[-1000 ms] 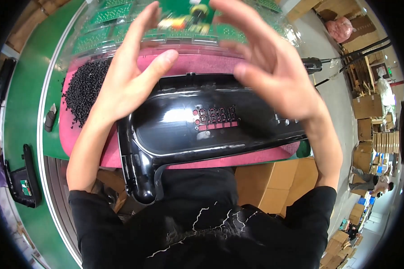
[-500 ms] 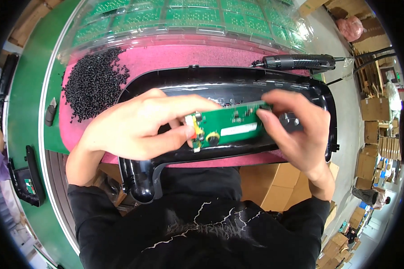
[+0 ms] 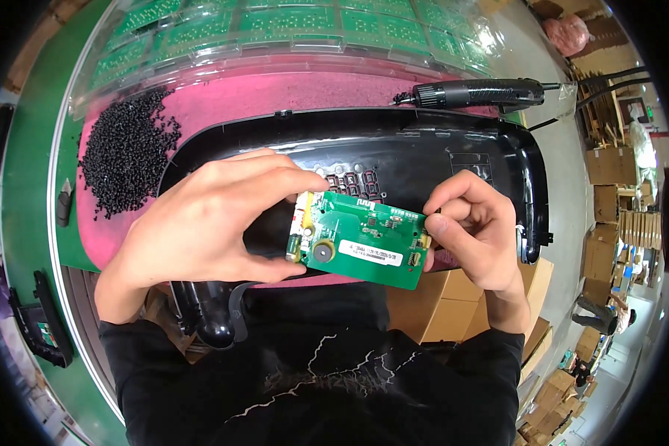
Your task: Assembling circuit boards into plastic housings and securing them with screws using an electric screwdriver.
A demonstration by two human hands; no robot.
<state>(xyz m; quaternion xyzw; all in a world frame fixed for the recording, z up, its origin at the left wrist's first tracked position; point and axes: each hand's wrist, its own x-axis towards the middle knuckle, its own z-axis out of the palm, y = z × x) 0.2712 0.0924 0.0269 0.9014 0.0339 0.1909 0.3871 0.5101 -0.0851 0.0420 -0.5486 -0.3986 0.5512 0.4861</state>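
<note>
Between my two hands a green circuit board (image 3: 372,234) is held up, its component side facing me. It carries a white label, a round black buzzer and yellow parts at its left end. My left hand (image 3: 208,223) grips the left end between thumb and fingers. At the right edge, my right hand (image 3: 479,234) pinches the board with thumb and index finger. Below the board lies a large black plastic housing (image 3: 409,152), open side up, with digit-shaped cut-outs (image 3: 353,184) partly showing past my left fingers.
A heap of small black screws (image 3: 126,152) lies on the pink mat (image 3: 223,93) at the left. Behind the housing rests a black electric screwdriver (image 3: 483,94) with its cable. Clear plastic trays of green boards (image 3: 290,30) stand at the back. Another black housing (image 3: 41,323) is far left.
The board has tilted to show its whole face and come slightly nearer to me. My right fingers have closed on its right edge. The view has shifted a little.
</note>
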